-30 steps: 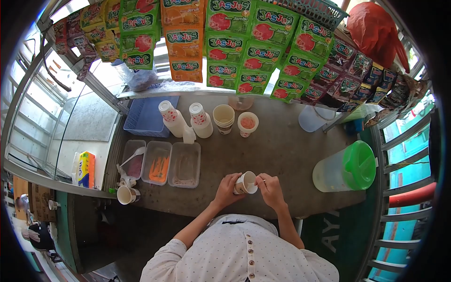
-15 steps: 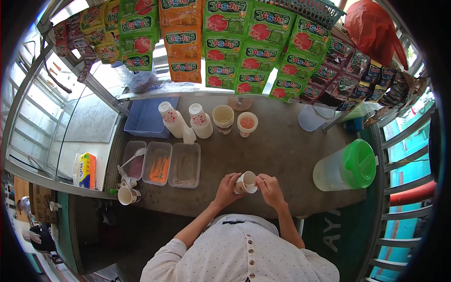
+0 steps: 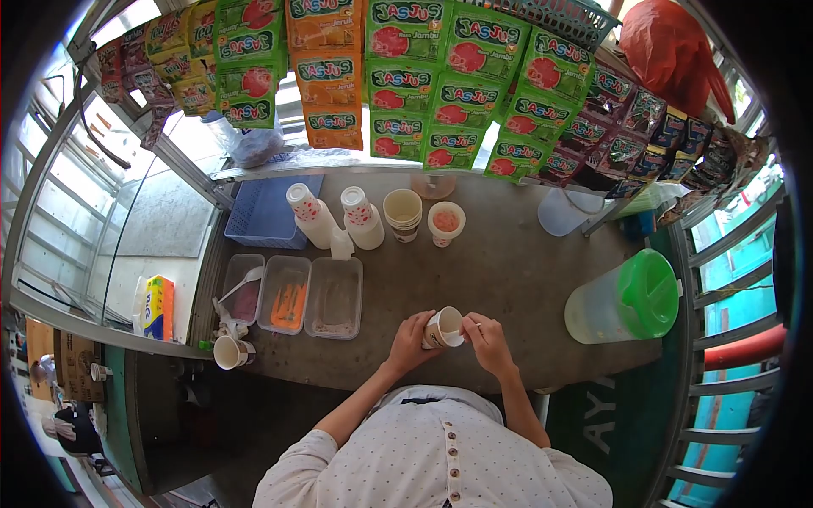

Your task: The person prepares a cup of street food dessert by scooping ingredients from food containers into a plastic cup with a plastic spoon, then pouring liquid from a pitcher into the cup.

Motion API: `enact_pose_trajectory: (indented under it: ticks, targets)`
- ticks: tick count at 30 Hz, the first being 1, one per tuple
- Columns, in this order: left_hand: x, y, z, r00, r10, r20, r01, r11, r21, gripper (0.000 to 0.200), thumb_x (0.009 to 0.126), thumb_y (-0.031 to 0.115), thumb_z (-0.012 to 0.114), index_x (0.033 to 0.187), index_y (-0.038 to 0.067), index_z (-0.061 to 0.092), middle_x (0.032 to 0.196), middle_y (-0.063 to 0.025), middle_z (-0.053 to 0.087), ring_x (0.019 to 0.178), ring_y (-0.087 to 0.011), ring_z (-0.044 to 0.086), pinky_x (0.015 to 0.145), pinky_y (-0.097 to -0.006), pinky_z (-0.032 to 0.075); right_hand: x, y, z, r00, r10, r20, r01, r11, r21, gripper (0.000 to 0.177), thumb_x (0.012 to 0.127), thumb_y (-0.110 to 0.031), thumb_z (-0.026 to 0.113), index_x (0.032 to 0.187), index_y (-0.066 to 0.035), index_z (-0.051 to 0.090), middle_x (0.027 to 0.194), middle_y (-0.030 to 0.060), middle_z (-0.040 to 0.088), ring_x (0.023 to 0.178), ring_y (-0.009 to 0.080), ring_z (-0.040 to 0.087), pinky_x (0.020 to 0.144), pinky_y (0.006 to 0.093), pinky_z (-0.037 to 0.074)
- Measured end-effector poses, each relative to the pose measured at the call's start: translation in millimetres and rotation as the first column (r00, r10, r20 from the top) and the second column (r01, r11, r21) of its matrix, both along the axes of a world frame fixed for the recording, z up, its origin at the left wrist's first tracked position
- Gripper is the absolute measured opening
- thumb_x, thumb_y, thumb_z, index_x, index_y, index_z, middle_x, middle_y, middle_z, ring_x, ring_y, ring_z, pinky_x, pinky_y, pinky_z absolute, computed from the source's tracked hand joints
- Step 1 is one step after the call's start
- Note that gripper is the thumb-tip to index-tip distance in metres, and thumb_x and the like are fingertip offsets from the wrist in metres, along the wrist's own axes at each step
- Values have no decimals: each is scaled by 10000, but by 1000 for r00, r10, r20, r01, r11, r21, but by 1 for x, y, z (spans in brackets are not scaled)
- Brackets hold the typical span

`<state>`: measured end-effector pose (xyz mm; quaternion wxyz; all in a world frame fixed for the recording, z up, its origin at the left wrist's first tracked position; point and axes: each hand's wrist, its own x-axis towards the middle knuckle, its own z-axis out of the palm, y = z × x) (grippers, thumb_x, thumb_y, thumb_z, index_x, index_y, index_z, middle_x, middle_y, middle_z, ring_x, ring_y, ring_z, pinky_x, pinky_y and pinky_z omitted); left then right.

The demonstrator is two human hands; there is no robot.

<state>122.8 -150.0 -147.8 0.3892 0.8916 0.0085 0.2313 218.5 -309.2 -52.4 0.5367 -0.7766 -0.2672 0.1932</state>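
My left hand [image 3: 412, 342] is wrapped round the side of a paper cup [image 3: 435, 332], which tilts so that its open mouth faces up and to the right. At the cup's right rim, my right hand [image 3: 486, 340] pinches what looks like a white plastic spoon [image 3: 455, 338]. The spoon's broad end sits at the cup's mouth; its handle is mostly covered by my fingers. Whatever lies at the bottom of the cup is too pale to make out. Both hands are above the front edge of the grey table [image 3: 474, 279].
Clear tubs [image 3: 336, 330] stand to the left, one with orange contents [image 3: 289, 305]. Behind are upside-down cup stacks [image 3: 362, 222], upright cups [image 3: 402, 207] and a cup of pink contents [image 3: 445, 222]. A green-lidded jug [image 3: 597, 309] stands right; drink sachets [image 3: 406, 85] hang overhead.
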Motion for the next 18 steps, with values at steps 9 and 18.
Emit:
enact_pose_trajectory:
  ticks: [9,18]
  targets:
    - [0,0,-5,999,11,35,-12,1000,1,799,585,220,835,1264,73,440,1169,-136,528,1047,-324,539,878,-416,443,0,1,-3,999,-18,42,18,1000,-2,274,912,-172,464,748,15,577,676,149,569,570,250,552,551,332,409]
    - [1,0,-3,999,7,38,-7,1000,-4,800,569,174,842,1244,69,427,1155,-165,534,1051,-354,539,883,-428,454,2,1,7,1000,4,19,-4,1000,-7,262,903,-161,471,756,26,581,683,163,571,574,281,544,560,338,419]
